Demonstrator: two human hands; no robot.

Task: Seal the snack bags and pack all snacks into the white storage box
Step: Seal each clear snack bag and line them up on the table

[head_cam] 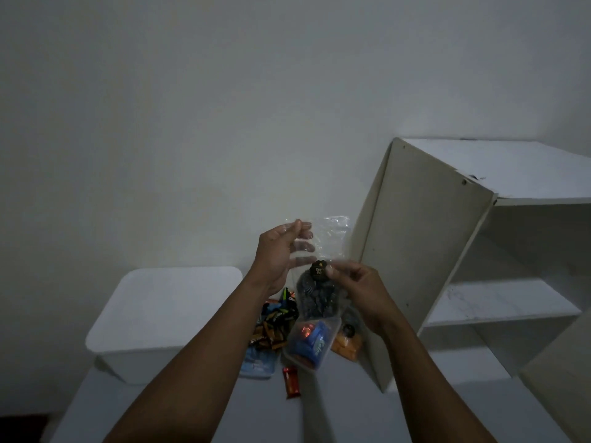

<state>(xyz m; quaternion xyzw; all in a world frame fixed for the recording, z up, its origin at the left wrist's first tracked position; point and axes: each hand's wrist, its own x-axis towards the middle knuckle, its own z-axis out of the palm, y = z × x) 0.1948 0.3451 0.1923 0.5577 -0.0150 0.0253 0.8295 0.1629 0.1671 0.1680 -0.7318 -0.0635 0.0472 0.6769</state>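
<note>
Bag: a clear bag [315, 266] is held up over the table, dark round snacks in its lower half and a black label near the middle; its top edge rises against the wall.
Left hand: the left hand [281, 257] grips the bag's upper left edge, thumb in front and fingers spread behind the plastic.
Right hand: the right hand [358, 289] pinches the bag at the label between thumb and forefinger, the other fingers curled.
Box: the white box [160, 318] sits at the left on the table, lid on, well apart from the hands; its right edge is near the snack pile.
Pile: under the bag lie dark wrapped candies [275, 327], a clear tub [311, 343] of blue and orange packs, an orange pack [347, 343] and a blue pack [257, 366]; a red bar [291, 382] lies alone nearer the person.
Shelf: a white shelf unit [425, 251] stands just right of the hands, its side panel close to the bag's right edge.
Room: the table [96, 407] is bare in front of the box and the bar.
</note>
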